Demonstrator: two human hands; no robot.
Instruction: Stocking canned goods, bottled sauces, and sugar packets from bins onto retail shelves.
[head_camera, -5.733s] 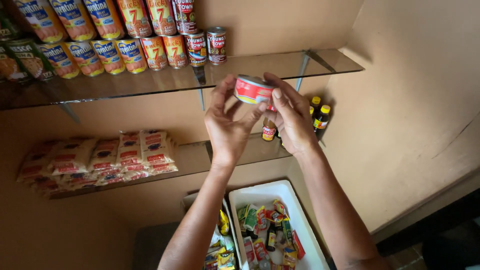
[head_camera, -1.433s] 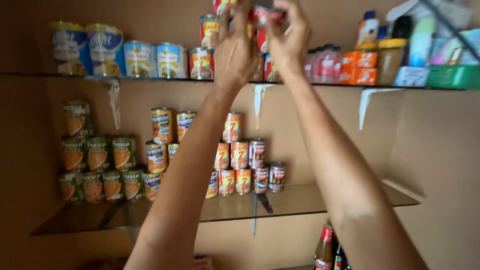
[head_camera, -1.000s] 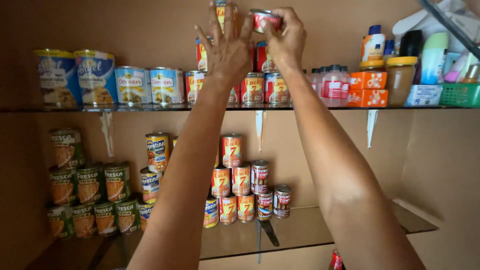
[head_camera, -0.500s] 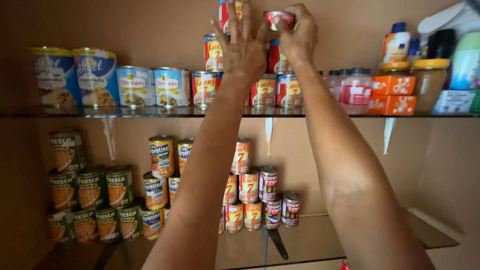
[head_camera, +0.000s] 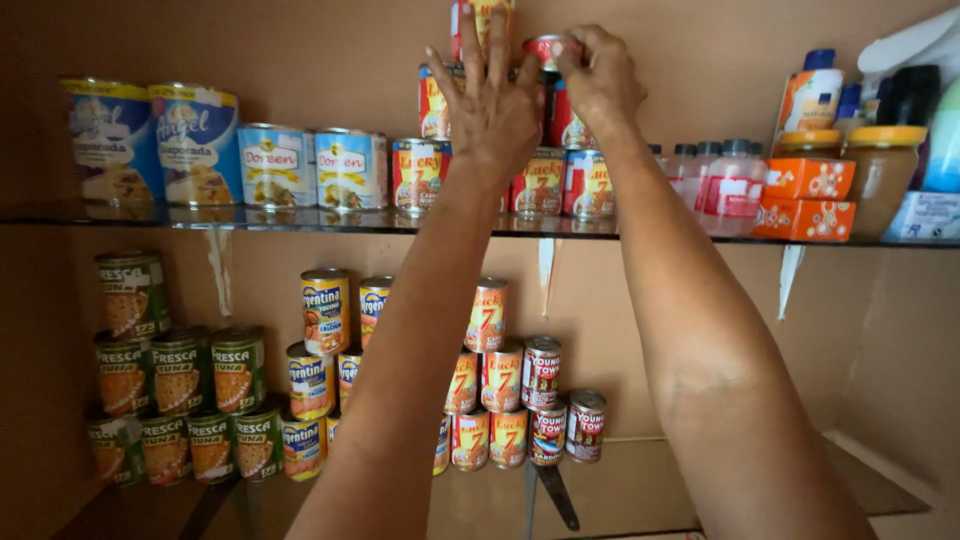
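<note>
Both hands are raised to the top of a stack of red and yellow cans on the upper glass shelf. The right hand is closed around a small red can, fingers curled over its rim, holding it level on top of the stack. The left hand is open with its fingers spread, its palm pressed flat against the front of the stacked cans just beside the red can, as if steadying them.

Compared with half a second ago, the red can sits lower and closer to the can beneath it. It seems to be resting on the stack or nearly so, though whether it bears its own weight cannot be told while the fingers cover it. The left hand has stayed against the stack throughout. Judging from this, the can is at its place and only the release is left.

Left of the left hand, on the same shelf, stand pale blue and white tins and two taller blue ones. Right of the right hand are small pink-capped bottles, orange boxes and a jar with a yellow lid. Below the arms, a lower shelf carries green tuna cans and more stacked red and yellow cans.
</note>
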